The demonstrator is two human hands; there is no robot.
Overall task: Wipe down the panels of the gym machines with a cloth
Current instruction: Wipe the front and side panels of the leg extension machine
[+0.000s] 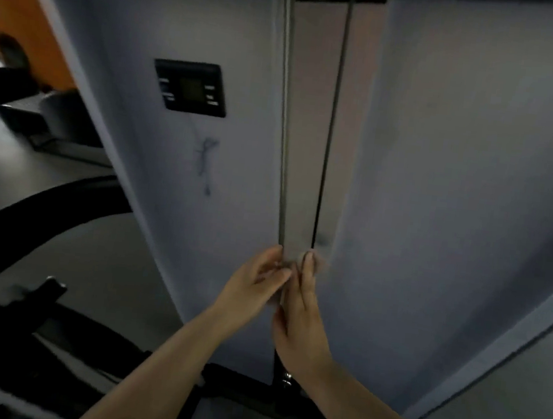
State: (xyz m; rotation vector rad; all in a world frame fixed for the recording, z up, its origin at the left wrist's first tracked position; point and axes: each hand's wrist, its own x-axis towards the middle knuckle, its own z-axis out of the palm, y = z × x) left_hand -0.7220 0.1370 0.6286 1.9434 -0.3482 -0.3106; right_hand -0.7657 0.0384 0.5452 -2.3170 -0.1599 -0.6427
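Both hands, left hand (253, 275) and right hand (302, 302), are pinching a small pale cloth (291, 262) against the grey panel (446, 159) between two rods; it looks soft and light, best bunched in the fingers.

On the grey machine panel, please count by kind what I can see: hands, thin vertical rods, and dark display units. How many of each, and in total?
Bare hands: 2, the left hand and the right hand, both low on the grey machine panel
Thin vertical metal rods: 2, one grey and one darker
Dark square display units: 1
Total: 5
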